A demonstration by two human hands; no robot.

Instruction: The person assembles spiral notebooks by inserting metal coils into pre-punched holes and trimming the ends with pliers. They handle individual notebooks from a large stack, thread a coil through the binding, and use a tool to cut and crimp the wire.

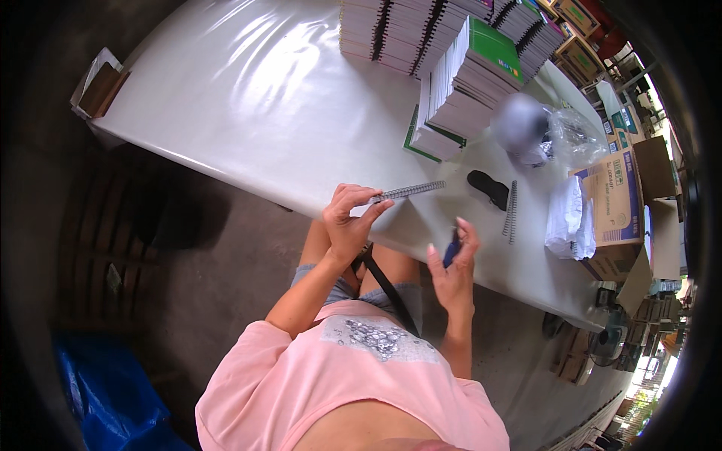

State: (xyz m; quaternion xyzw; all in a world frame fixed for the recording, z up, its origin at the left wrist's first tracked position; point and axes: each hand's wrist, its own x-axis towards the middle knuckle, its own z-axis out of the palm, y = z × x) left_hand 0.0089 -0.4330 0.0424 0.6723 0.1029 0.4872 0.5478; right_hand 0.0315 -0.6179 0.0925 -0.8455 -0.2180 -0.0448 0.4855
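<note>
- Over the near edge of the white surface (256,113), the left hand (347,218) has one end of a metal wire coil (414,190) pinched between thumb and fingers.
- That coil points off to the right, a bit tilted, with its far end past the fingertips and out over the surface. Can't really tell if it's touching down anywhere.
- Right hand (453,270) is a little way off, also near the front edge, with a dark blue tool (452,252) held kinda loosely, thumb sticking out to the side. It's partly hidden and blurry, so no clue what type.
- Another coil (511,213) is lying on the surface farther right, just beside a black elongated thing (487,189).
- Behind all that: a pile of paper blocks with a green cover (496,52) on top, and tall stacks of spiral-bound books (402,34) right next to it.
- Over on the right there's an open cardboard box (613,195), a white wrapped bundle (565,218) against it, and some crumpled clear plastic (575,135) just behind.
- Blue plastic sheet (113,398) down at lower left, away from the surface.
</note>
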